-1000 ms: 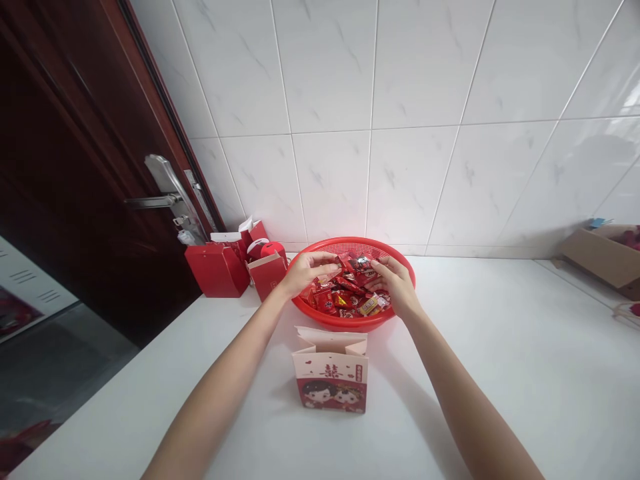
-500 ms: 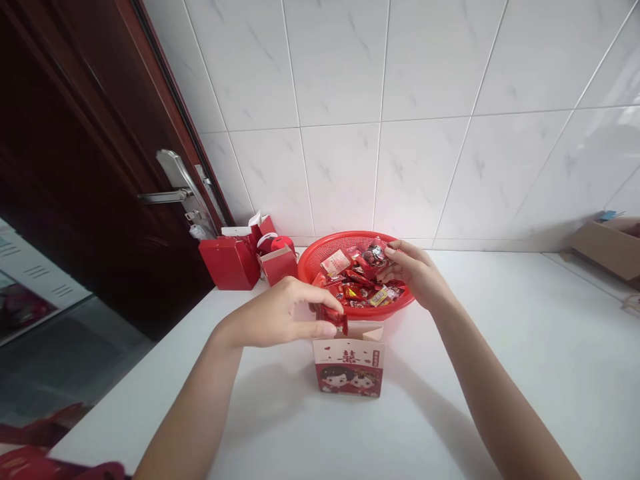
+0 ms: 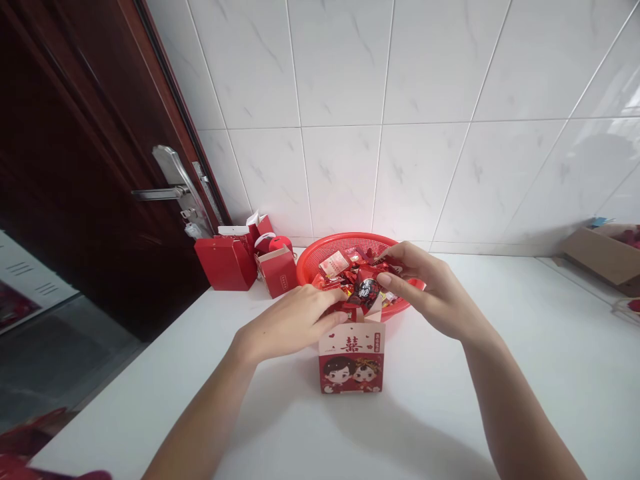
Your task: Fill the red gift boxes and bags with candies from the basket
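Observation:
A small red and white carton (image 3: pixel 352 360) with two cartoon figures stands upright, its top flaps raised. My left hand (image 3: pixel 295 320) is at the carton's upper left edge, with thumb and fingertips closed about a red-wrapped candy (image 3: pixel 353 313) at the opening; the fingers partly hide it. Behind the carton is a red plastic basket (image 3: pixel 320 248) of wrapped sweets. Over its right side, my right hand (image 3: pixel 425 283) pinches a shiny red candy with a black round label (image 3: pixel 369 288) between thumb and fingers.
Several red gift boxes (image 3: pixel 227 263) stand by the wall at the left, beside a dark door with a metal handle (image 3: pixel 160 194). A brown cardboard box (image 3: pixel 603 257) sits at the far right of the white table (image 3: pixel 500 320). A tiled wall rises behind.
My right hand has moved the black-labelled candy from the basket's back right toward the carton. My left hand has shifted slightly right and up with its red candy. The view has tilted a little.

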`<action>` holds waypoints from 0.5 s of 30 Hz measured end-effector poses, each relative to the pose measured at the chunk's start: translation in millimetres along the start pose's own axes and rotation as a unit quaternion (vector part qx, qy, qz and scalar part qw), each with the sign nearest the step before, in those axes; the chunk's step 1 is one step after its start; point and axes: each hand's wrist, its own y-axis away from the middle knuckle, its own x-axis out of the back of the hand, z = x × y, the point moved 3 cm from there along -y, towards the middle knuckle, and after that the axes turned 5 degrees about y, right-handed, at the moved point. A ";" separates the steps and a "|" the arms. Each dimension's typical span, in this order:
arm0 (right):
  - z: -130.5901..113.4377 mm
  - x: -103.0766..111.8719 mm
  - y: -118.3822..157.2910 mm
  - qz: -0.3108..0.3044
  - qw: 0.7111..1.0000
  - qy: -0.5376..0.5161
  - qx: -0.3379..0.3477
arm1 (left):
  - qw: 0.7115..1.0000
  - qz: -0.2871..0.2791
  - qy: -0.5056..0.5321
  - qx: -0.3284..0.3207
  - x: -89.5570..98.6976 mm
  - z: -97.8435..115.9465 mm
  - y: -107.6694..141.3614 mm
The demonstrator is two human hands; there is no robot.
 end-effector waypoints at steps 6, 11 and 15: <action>-0.9 0.4 0.8 -0.001 0.998 0.068 0.000 | 0.999 0.021 0.025 0.006 -4.2 -0.6 -4.7; -0.3 -2.0 1.6 -0.011 0.990 0.138 0.008 | 0.999 0.003 0.051 0.016 -6.8 -3.8 -2.1; -4.0 -3.9 4.7 -0.027 0.986 0.165 0.024 | 0.996 -0.028 0.075 0.028 -8.3 -5.0 1.9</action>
